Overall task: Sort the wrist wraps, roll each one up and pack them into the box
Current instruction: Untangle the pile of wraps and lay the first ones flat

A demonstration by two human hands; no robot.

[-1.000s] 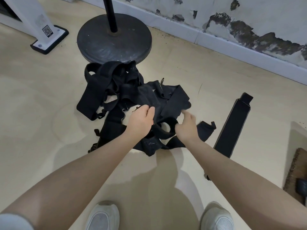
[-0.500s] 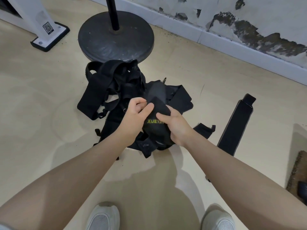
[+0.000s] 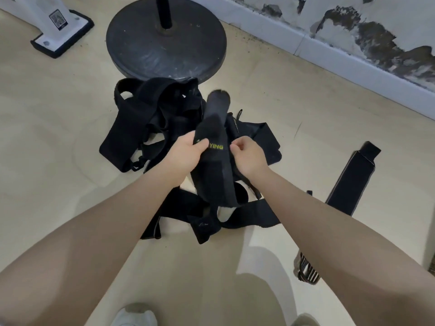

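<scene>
A tangled pile of black wrist wraps (image 3: 150, 123) lies on the beige floor. Above it I hold one black wrist wrap with yellow lettering (image 3: 215, 161), lifted off the pile. My left hand (image 3: 186, 154) grips its left edge with the thumb over the lettering. My right hand (image 3: 247, 156) is at its right edge with fingers curled and pinching the fabric. The wrap's far end (image 3: 217, 100) sticks up and away from me. A single flat black wrap (image 3: 350, 180) lies apart on the floor to the right. No box is in view.
A round black stand base (image 3: 164, 43) with a pole sits just behind the pile. A white foot of some equipment (image 3: 61, 29) is at far left. The wall skirting (image 3: 353, 57) runs along the right. My shoes (image 3: 134, 316) are at the bottom edge.
Both hands took a lettered wrap out of the pile and raised it. Its far end now stands up higher than half a second ago.
</scene>
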